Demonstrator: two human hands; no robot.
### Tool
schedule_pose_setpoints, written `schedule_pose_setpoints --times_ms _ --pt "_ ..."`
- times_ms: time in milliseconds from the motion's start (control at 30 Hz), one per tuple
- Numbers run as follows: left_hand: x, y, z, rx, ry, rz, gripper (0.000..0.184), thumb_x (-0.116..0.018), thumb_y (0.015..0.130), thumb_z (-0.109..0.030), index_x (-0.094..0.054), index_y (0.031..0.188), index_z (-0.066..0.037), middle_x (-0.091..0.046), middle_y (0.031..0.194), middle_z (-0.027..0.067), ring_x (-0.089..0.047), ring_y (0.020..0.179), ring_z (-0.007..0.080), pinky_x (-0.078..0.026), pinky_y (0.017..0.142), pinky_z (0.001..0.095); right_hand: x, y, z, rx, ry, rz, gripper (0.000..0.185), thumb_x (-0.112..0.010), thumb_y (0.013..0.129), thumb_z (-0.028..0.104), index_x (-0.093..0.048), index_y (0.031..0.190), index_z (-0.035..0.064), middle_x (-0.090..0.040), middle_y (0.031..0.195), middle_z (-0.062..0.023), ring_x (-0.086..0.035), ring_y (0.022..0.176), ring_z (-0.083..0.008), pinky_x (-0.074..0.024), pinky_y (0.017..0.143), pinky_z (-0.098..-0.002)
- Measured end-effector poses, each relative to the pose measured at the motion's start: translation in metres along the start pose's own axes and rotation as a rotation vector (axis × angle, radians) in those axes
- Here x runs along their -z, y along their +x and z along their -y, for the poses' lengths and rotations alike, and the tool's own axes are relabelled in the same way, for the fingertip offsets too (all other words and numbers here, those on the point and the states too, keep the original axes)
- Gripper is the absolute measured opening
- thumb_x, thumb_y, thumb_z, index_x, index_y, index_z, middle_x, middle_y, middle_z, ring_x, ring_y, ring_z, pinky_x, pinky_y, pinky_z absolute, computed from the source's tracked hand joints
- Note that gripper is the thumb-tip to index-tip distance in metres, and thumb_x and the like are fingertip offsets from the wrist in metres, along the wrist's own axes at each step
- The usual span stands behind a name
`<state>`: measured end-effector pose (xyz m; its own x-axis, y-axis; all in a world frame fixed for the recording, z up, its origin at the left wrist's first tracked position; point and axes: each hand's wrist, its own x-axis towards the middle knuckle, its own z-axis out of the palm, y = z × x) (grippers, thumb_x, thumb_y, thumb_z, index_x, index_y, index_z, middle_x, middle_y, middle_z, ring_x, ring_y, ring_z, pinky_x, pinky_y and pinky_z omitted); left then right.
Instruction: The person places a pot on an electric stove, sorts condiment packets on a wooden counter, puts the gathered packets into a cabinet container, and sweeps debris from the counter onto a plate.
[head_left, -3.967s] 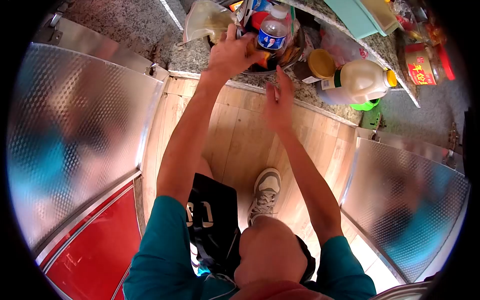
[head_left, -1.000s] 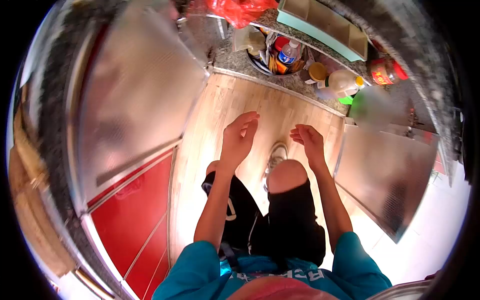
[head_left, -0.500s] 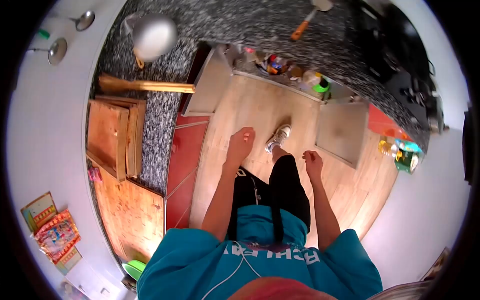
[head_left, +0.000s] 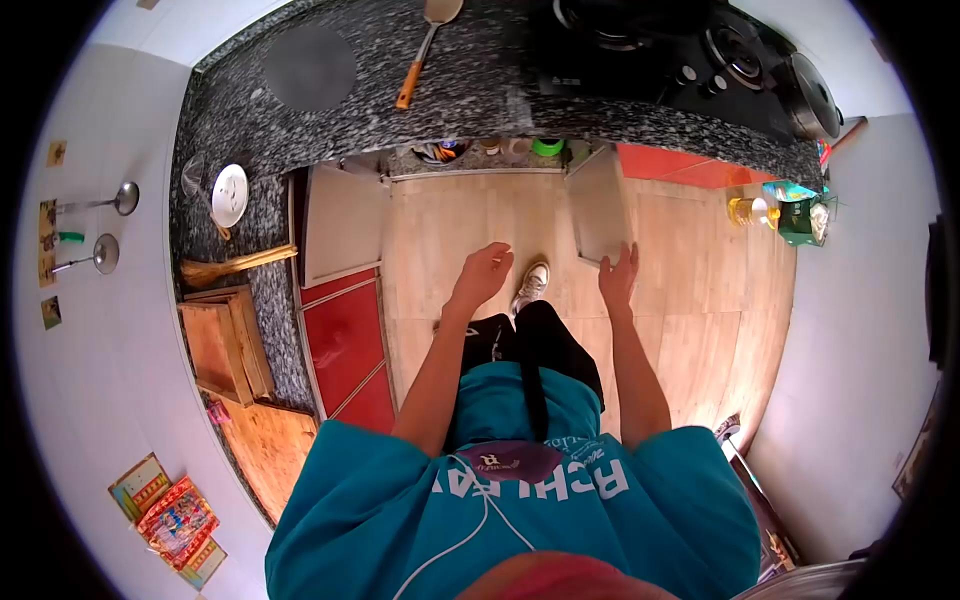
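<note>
My left hand (head_left: 482,272) hovers over the floor in front of me, fingers loosely bent and apart, with nothing seen in it. To the right, my right hand (head_left: 619,275) is raised with its fingers stretched out, also holding nothing. It appears close to the lower end of the right open cabinet door (head_left: 597,205); I cannot tell whether they touch. Left of the gap stands another open cabinet door (head_left: 345,222). Between the doors, the low cabinet shows a green item (head_left: 548,147) and several jars or containers, partly hidden under the countertop.
On the granite countertop (head_left: 470,90) lie a spatula (head_left: 414,70) and a round dark mat (head_left: 311,68). A black gas stove (head_left: 640,65) and a pot (head_left: 808,95) are at right. An oil bottle (head_left: 750,212) stands on the floor. Wooden boards (head_left: 215,350) are at left.
My view has turned and moved, so the stove and spatula sit further left. My right hand has risen and its fingers have straightened. My left hand stays raised, fingers slightly looser.
</note>
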<state>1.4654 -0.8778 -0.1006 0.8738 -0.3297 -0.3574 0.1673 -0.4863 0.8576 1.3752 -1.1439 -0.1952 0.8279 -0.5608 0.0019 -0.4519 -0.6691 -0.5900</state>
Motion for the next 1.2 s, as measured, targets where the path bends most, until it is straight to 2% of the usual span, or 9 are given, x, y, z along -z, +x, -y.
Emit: schedule_pose_setpoints --times_ms 100,233,267,533,633,700,800,1067,1200 --pt "-0.018 0.012 -0.015 -0.008 -0.068 0.05 0.029 -0.056 0.091 -0.019 -0.059 0.11 0.003 -0.066 0.095 0.0148 -0.065 0.085 0.0209 -0.05 0.077 0.0303 -0.001 0.022 -0.05 -0.075 -0.166 0.046 0.071 -0.063 0.078 0.015 -0.029 0.136 -0.0042 -0.032 0.139 -0.028 -0.031 0.129 -0.0416 -0.0256 0.107 -0.0488" --pt "-0.015 0.015 -0.012 0.02 -0.144 0.034 0.03 -0.057 0.09 -0.022 -0.061 0.108 0.001 -0.066 0.097 0.0177 -0.065 0.085 0.0253 -0.051 0.075 0.0326 -0.007 0.021 -0.065 -0.196 -0.092 0.249 0.06 -0.067 0.073 0.021 -0.044 0.123 -0.002 -0.047 0.125 -0.0259 -0.048 0.114 -0.041 -0.0396 0.095 -0.0466" --pt "-0.01 0.014 -0.007 0.037 -0.077 0.036 0.028 -0.056 0.091 -0.017 -0.058 0.11 0.003 -0.066 0.095 0.012 -0.064 0.085 0.0179 -0.05 0.075 0.0281 -0.008 0.015 -0.065 -0.14 -0.021 0.236 0.054 -0.067 0.072 0.022 -0.048 0.116 -0.0006 -0.051 0.119 -0.0256 -0.052 0.108 -0.0416 -0.0429 0.09 -0.0474" --pt "0.019 -0.011 0.05 0.226 -0.063 -0.151 0.031 -0.057 0.089 -0.022 -0.059 0.109 0.002 -0.066 0.09 0.0112 -0.064 0.081 0.0161 -0.05 0.073 0.0288 -0.063 -0.012 0.029 -0.183 0.06 0.41 0.038 -0.062 0.077 0.025 -0.049 0.104 0.0014 -0.06 0.094 -0.024 -0.057 0.092 -0.0423 -0.0467 0.079 -0.0472" --pt "0.035 -0.018 0.07 0.258 -0.071 -0.245 0.033 -0.057 0.089 -0.024 -0.06 0.109 0.001 -0.067 0.093 0.0123 -0.065 0.085 0.0194 -0.05 0.074 0.0302 -0.088 -0.009 0.061 -0.198 0.326 0.608 0.031 -0.063 0.079 0.022 -0.052 0.098 0.0011 -0.062 0.088 -0.0198 -0.062 0.083 -0.0325 -0.0489 0.073 -0.0383" --pt "0.049 -0.025 0.08 0.26 -0.052 -0.404 0.035 -0.057 0.086 -0.027 -0.06 0.107 0.0 -0.065 0.1 0.0191 -0.063 0.096 0.031 -0.049 0.082 0.0375 -0.146 -0.009 0.038 -0.311 0.568 1.225 0.024 -0.058 0.088 0.019 -0.056 0.103 -0.0002 -0.065 0.092 -0.0096 -0.063 0.076 -0.0163 -0.0464 0.061 -0.0268" --pt "0.08 -0.033 0.102 0.313 0.026 -0.537 0.043 -0.056 0.084 -0.027 -0.053 0.117 0.001 -0.062 0.106 0.0226 -0.06 0.1 0.036 -0.048 0.086 0.0411 -0.128 -0.024 0.126 -0.387 0.516 1.303 0.025 -0.054 0.091 0.015 -0.056 0.111 -0.0005 -0.066 0.098 -0.008 -0.064 0.078 -0.0126 -0.0446 0.059 -0.0208" --pt "0.2 -0.035 0.186 0.454 0.225 -0.793 0.067 -0.055 0.078 -0.02 -0.031 0.131 0.013 -0.031 0.135 0.0362 -0.027 0.129 0.0459 -0.021 0.111 0.0438 -0.215 -0.072 0.248 -0.124 0.463 1.413 0.032 -0.055 0.091 0.018 -0.054 0.116 -0.0019 -0.066 0.097 -0.0087 -0.066 0.081 -0.0165 -0.0471 0.062 -0.0224" --pt "0.245 -0.03 0.241 0.515 0.448 -0.849 0.076 -0.06 0.075 -0.021 -0.026 0.135 0.01 -0.024 0.142 0.0295 -0.022 0.133 0.0417 -0.019 0.11 0.0507 -0.256 -0.089 0.319 0.121 0.475 1.439 0.03 -0.053 0.093 0.02 -0.054 0.113 -0.0016 -0.067 0.096 -0.0099 -0.067 0.079 -0.0171 -0.048 0.064 -0.0233"
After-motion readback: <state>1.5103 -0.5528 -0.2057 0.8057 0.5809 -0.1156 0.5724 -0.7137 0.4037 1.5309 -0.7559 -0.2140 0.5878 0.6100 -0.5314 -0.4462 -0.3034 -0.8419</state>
